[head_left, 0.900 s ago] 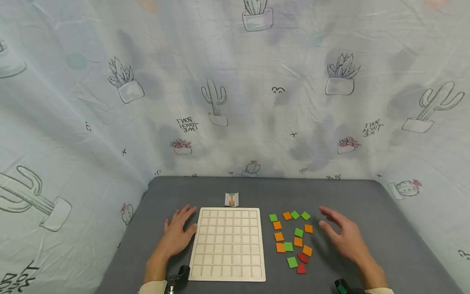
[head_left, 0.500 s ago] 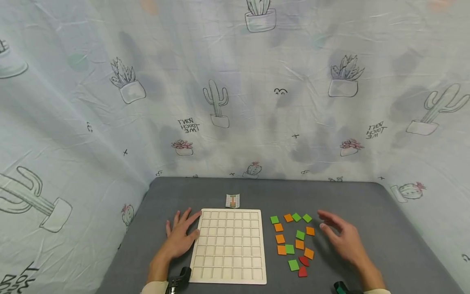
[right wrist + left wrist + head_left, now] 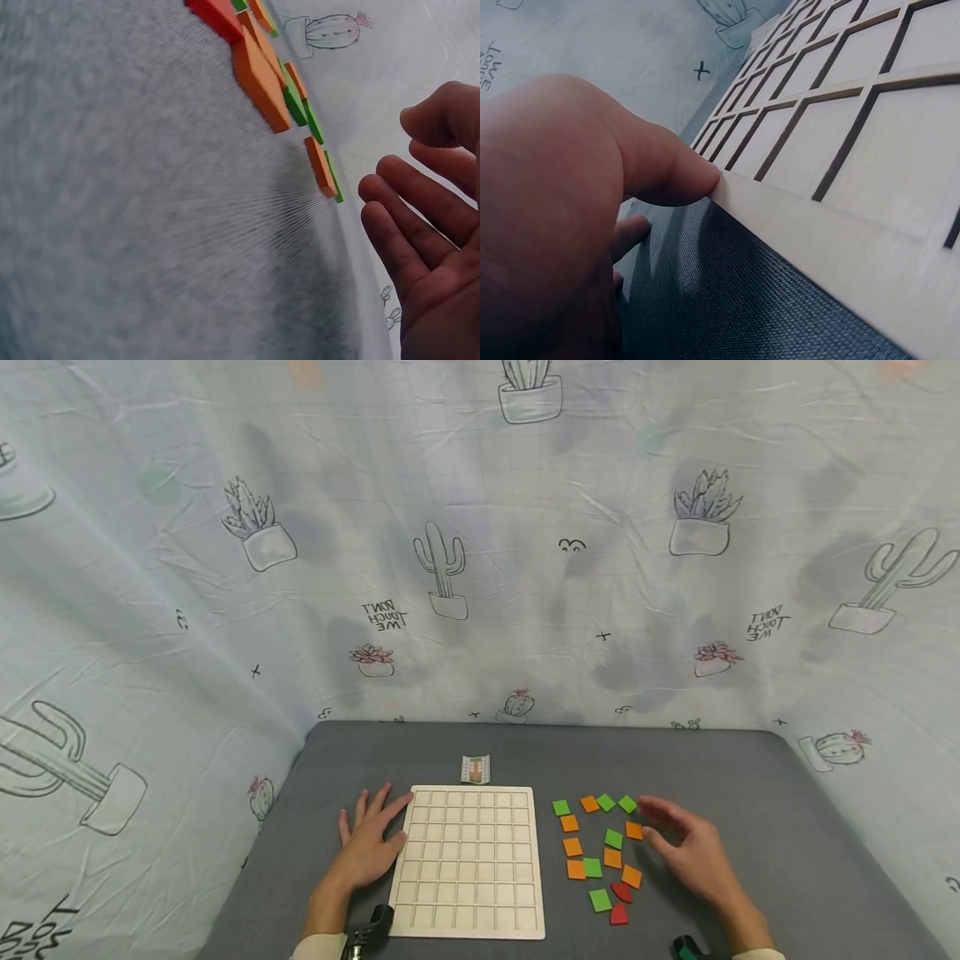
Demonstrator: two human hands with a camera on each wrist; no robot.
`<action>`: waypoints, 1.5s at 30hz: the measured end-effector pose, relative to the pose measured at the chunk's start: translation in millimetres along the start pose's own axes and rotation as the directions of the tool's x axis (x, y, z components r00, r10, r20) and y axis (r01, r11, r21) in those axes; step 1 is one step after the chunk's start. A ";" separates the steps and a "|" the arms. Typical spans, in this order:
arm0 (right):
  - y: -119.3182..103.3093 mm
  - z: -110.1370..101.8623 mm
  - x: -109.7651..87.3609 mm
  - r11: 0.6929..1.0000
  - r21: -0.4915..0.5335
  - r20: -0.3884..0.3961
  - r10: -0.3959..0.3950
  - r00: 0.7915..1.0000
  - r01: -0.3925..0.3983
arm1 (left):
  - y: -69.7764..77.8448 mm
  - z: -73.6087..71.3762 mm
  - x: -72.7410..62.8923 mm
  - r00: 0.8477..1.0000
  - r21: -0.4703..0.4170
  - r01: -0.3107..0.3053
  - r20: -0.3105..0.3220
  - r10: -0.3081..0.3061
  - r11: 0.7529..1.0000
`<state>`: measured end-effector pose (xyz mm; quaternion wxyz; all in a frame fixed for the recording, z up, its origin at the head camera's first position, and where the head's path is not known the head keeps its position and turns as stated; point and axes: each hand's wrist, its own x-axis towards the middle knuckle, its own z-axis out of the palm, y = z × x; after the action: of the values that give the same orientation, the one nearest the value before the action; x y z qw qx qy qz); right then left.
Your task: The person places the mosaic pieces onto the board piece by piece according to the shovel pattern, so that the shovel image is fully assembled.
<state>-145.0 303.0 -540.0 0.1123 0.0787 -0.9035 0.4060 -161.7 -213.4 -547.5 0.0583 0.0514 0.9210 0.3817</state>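
A pale wooden board (image 3: 467, 863) with a grid of square recesses lies flat on the grey table. Spread at its left edge is my left hand (image 3: 366, 850); in the left wrist view the thumb (image 3: 676, 174) touches the board's rim. My right hand (image 3: 693, 852) hovers at the right of the loose tiles, fingers relaxed and holding nothing. Nearest to it are an orange square tile (image 3: 633, 831) and a green square tile (image 3: 627, 804). The right wrist view shows the fingers (image 3: 405, 225) apart from the orange tiles (image 3: 259, 82).
Several more green and orange square tiles lie scattered right of the board, with two red rounded pieces (image 3: 619, 913) near the front. A small printed card (image 3: 476, 769) lies behind the board. A cactus-print curtain (image 3: 525, 568) surrounds the grey table (image 3: 600, 756).
My right hand has moved left, closer to the tiles. The left hand's index finger has come onto the board's far left corner. The tiles stay in place.
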 end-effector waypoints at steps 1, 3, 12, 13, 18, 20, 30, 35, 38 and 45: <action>1.2 1.0 -0.1 1.000 0.001 -0.001 -0.001 1.000 0.001 | -0.2 0.0 0.1 1.000 -0.001 0.000 0.000 0.000 1.000; 3.5 2.4 -0.3 1.000 0.009 -0.004 -0.001 1.000 0.001 | -0.8 0.3 0.0 1.000 0.002 0.000 0.001 0.000 1.000; 15.1 6.1 -1.3 0.995 0.094 0.017 -0.026 1.000 0.025 | -1.6 0.6 -0.3 1.000 0.008 0.011 -0.004 -0.011 1.000; 15.6 6.4 -1.4 0.994 0.104 0.020 -0.029 0.999 0.027 | -2.0 0.8 -0.4 1.000 0.009 0.011 -0.003 -0.011 1.000; 16.0 7.9 -1.0 0.995 0.091 0.030 -0.029 0.999 0.026 | -3.5 0.7 0.3 1.000 0.007 0.009 0.000 -0.009 1.000; 15.7 8.4 -0.6 0.998 0.061 0.034 -0.017 0.999 0.015 | -3.8 0.3 0.8 1.000 0.004 0.008 0.004 -0.008 1.000; 14.9 10.5 1.3 0.999 -0.050 0.015 0.004 1.000 -0.004 | -5.0 -0.9 2.8 1.000 -0.009 0.007 0.014 -0.007 1.000; 15.7 11.5 1.8 0.998 -0.064 -0.005 -0.009 1.000 0.008 | -4.7 -0.2 2.8 1.000 -0.018 0.008 0.015 -0.007 1.000; 16.0 11.8 2.0 0.998 -0.059 -0.010 -0.016 1.000 0.015 | -4.4 0.1 2.5 1.000 -0.018 0.007 0.012 -0.007 1.000; 16.7 9.9 1.2 0.998 -0.068 0.006 -0.007 1.000 0.007 | -3.3 0.9 2.7 1.000 -0.015 0.004 0.017 -0.004 1.000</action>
<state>-151.4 306.5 -558.0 0.1137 0.0793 -0.9169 0.3743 -164.4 -214.7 -550.7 0.0674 0.0523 0.9178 0.3879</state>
